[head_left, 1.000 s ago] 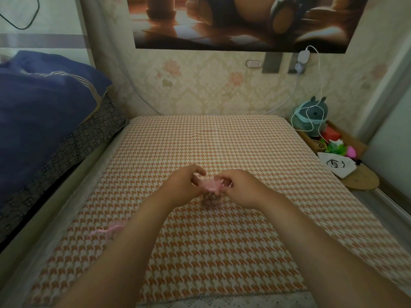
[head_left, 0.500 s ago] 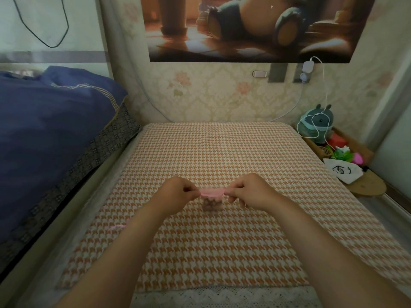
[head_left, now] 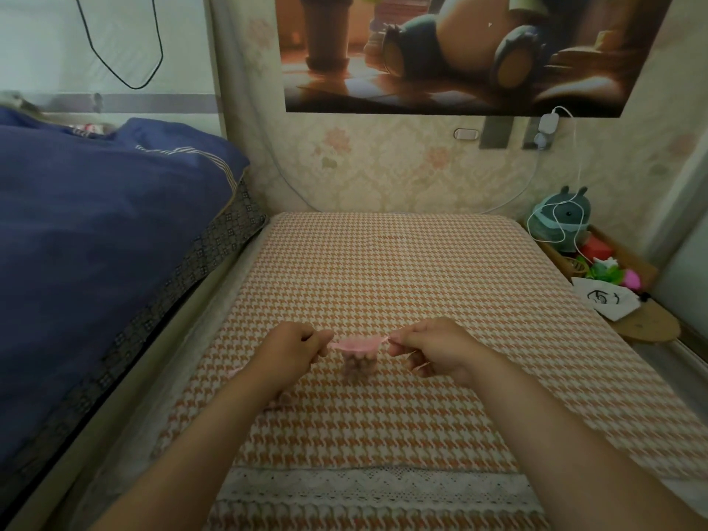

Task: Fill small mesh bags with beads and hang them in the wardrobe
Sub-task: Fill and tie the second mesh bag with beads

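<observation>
Pink mesh gathers into a ruffle at the mouth of the bag, which hangs just above the houndstooth cloth with brownish beads bunched in its lower half. The left hand and right hand flank it, each with fingers curled shut, pinching a drawstring end at the ruffle (the strings themselves are too thin to follow clearly). A blue quilt lies to the left, a plush toy sits far right, and a poster hangs on the wall beyond.
</observation>
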Action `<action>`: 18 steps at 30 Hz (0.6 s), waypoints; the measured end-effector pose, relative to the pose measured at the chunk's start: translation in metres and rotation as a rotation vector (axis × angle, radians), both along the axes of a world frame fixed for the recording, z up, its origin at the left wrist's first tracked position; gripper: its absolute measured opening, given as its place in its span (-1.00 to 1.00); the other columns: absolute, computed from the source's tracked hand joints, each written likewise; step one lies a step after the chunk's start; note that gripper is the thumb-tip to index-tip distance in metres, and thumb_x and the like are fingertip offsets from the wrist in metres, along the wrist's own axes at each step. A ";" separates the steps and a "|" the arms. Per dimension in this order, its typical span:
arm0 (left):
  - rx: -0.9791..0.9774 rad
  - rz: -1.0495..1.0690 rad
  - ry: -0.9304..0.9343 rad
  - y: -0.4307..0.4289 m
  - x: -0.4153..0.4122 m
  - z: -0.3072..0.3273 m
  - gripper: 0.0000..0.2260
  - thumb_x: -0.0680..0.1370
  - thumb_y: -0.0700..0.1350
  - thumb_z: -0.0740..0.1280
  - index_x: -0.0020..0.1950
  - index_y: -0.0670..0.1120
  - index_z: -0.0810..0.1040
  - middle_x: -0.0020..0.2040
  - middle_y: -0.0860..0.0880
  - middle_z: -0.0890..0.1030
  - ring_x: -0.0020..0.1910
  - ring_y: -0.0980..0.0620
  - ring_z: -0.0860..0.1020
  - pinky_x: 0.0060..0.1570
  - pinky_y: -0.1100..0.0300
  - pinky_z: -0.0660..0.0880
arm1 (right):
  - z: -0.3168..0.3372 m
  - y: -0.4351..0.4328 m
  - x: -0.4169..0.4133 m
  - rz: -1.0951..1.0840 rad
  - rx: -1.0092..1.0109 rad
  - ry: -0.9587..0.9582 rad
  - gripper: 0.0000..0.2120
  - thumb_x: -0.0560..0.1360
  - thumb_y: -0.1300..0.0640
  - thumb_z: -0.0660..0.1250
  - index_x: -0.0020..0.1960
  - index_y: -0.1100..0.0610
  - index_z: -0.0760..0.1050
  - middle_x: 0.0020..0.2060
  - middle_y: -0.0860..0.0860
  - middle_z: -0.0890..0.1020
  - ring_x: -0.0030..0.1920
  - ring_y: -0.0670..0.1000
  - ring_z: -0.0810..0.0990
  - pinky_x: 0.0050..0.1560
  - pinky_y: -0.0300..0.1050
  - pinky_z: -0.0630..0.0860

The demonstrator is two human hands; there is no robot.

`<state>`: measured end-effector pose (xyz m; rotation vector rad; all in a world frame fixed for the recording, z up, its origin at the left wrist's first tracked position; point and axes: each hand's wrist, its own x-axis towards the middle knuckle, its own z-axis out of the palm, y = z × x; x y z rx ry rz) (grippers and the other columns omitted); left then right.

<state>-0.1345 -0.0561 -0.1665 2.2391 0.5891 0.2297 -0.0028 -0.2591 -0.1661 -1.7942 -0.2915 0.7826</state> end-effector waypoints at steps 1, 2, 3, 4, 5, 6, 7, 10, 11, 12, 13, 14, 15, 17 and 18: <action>-0.001 0.005 0.009 0.002 -0.002 -0.001 -0.61 0.62 0.03 0.29 -0.33 -0.14 0.61 -0.49 -0.03 0.53 -0.51 0.05 0.44 -0.37 0.20 0.39 | -0.002 0.004 -0.001 -0.014 0.004 0.031 -0.87 0.58 0.16 0.40 0.01 0.22 0.66 -0.23 0.03 0.74 -0.45 -0.07 0.54 -0.43 -0.22 0.46; 0.001 0.008 0.019 0.004 -0.003 -0.002 -0.60 0.62 0.04 0.28 -0.32 -0.15 0.61 -0.49 -0.04 0.52 -0.51 0.04 0.44 -0.37 0.19 0.38 | -0.003 0.007 -0.001 -0.031 0.006 0.063 -0.87 0.59 0.15 0.40 0.02 0.21 0.66 -0.24 0.02 0.73 -0.46 -0.07 0.54 -0.44 -0.23 0.46; 0.003 0.012 0.028 0.007 -0.003 -0.003 -0.60 0.63 0.04 0.27 -0.32 -0.15 0.61 -0.48 -0.05 0.52 -0.51 0.04 0.44 -0.38 0.19 0.38 | -0.004 0.010 -0.002 -0.048 0.005 0.092 -0.87 0.59 0.14 0.39 0.03 0.20 0.65 -0.25 0.02 0.73 -0.46 -0.08 0.54 -0.45 -0.23 0.45; 0.010 0.016 0.037 0.009 -0.004 -0.003 -0.60 0.63 0.05 0.27 -0.32 -0.15 0.60 -0.49 -0.04 0.52 -0.51 0.04 0.44 -0.37 0.19 0.39 | -0.005 0.013 -0.002 -0.063 0.000 0.118 -0.87 0.59 0.14 0.39 0.03 0.19 0.65 -0.25 0.02 0.73 -0.45 -0.08 0.53 -0.45 -0.24 0.45; 0.021 0.018 0.044 0.013 -0.003 -0.003 -0.60 0.62 0.05 0.28 -0.32 -0.14 0.60 -0.49 -0.04 0.52 -0.50 0.03 0.45 -0.36 0.18 0.41 | -0.006 0.014 -0.001 -0.074 -0.009 0.141 -0.88 0.59 0.13 0.39 0.02 0.19 0.64 -0.26 0.01 0.72 -0.44 -0.07 0.53 -0.45 -0.23 0.44; 0.039 0.018 0.050 0.016 -0.003 -0.002 -0.60 0.62 0.06 0.28 -0.33 -0.13 0.59 -0.49 -0.03 0.52 -0.48 0.01 0.47 -0.34 0.15 0.44 | -0.006 0.016 0.000 -0.085 -0.021 0.161 -0.88 0.59 0.12 0.39 -0.01 0.18 0.63 -0.27 0.01 0.71 -0.43 -0.07 0.53 -0.44 -0.22 0.43; 0.059 0.016 0.053 0.019 -0.002 -0.002 -0.60 0.61 0.07 0.28 -0.35 -0.11 0.58 -0.48 -0.04 0.53 -0.46 -0.01 0.50 -0.31 0.12 0.47 | -0.007 0.016 0.001 -0.098 -0.035 0.176 -0.87 0.60 0.12 0.38 -0.04 0.18 0.63 -0.29 0.00 0.70 -0.43 -0.06 0.53 -0.45 -0.22 0.43; 0.096 0.007 0.075 0.026 0.001 -0.004 -0.60 0.62 0.07 0.28 -0.35 -0.09 0.57 -0.45 -0.08 0.55 -0.38 -0.09 0.55 -0.23 -0.01 0.57 | -0.009 0.018 0.008 -0.138 -0.093 0.163 -0.82 0.61 0.10 0.36 -0.07 0.19 0.62 -0.32 0.00 0.68 -0.43 -0.05 0.54 -0.46 -0.20 0.44; 0.100 0.002 0.081 0.026 0.001 -0.004 -0.60 0.62 0.07 0.27 -0.35 -0.09 0.57 -0.44 -0.09 0.55 -0.38 -0.10 0.55 -0.21 -0.02 0.57 | -0.010 0.019 0.008 -0.151 -0.094 0.160 -0.82 0.62 0.10 0.35 -0.05 0.20 0.61 -0.32 0.00 0.69 -0.43 -0.05 0.55 -0.46 -0.20 0.44; 0.090 0.003 0.079 0.026 0.003 -0.005 -0.59 0.63 0.07 0.26 -0.36 -0.09 0.55 -0.43 -0.10 0.55 -0.38 -0.08 0.55 -0.22 -0.01 0.57 | -0.011 0.021 0.008 -0.165 -0.072 0.177 -0.84 0.63 0.11 0.33 -0.03 0.19 0.60 -0.31 0.01 0.69 -0.43 -0.04 0.56 -0.45 -0.19 0.45; 0.050 0.014 0.061 0.024 0.004 -0.005 -0.59 0.63 0.06 0.25 -0.36 -0.10 0.54 -0.43 -0.10 0.55 -0.41 -0.04 0.55 -0.26 0.02 0.55 | -0.011 0.023 0.007 -0.184 -0.025 0.215 -0.85 0.64 0.11 0.31 -0.01 0.18 0.58 -0.28 0.03 0.69 -0.42 -0.02 0.56 -0.44 -0.18 0.46; -0.020 0.036 0.034 0.022 0.006 -0.004 -0.58 0.64 0.06 0.24 -0.36 -0.11 0.53 -0.42 -0.09 0.55 -0.43 0.01 0.54 -0.30 0.07 0.52 | -0.010 0.026 0.005 -0.202 0.042 0.274 -0.85 0.65 0.10 0.29 0.01 0.17 0.56 -0.24 0.05 0.70 -0.39 0.00 0.58 -0.42 -0.16 0.48; -0.114 0.064 0.005 0.020 0.008 -0.004 -0.59 0.64 0.05 0.24 -0.34 -0.13 0.52 -0.40 -0.09 0.56 -0.44 0.05 0.52 -0.32 0.12 0.48 | -0.009 0.028 0.002 -0.217 0.116 0.340 -0.84 0.66 0.09 0.27 0.01 0.16 0.53 -0.20 0.06 0.70 -0.36 0.01 0.60 -0.39 -0.14 0.51; -0.369 0.142 -0.046 0.015 0.012 -0.001 -0.64 0.64 0.02 0.24 -0.28 -0.15 0.53 -0.30 -0.10 0.61 -0.36 0.04 0.54 -0.29 0.16 0.45 | -0.009 0.033 -0.003 -0.239 0.247 0.452 -0.83 0.69 0.09 0.22 0.00 0.15 0.50 -0.15 0.08 0.70 -0.30 0.02 0.64 -0.35 -0.12 0.58; -0.509 0.184 -0.070 0.014 0.014 -0.001 -0.66 0.64 0.00 0.26 -0.25 -0.15 0.54 -0.25 -0.10 0.63 -0.31 0.02 0.56 -0.28 0.15 0.46 | -0.010 0.035 -0.005 -0.256 0.300 0.494 -0.83 0.69 0.09 0.19 0.01 0.15 0.49 -0.13 0.09 0.71 -0.28 0.02 0.66 -0.35 -0.13 0.61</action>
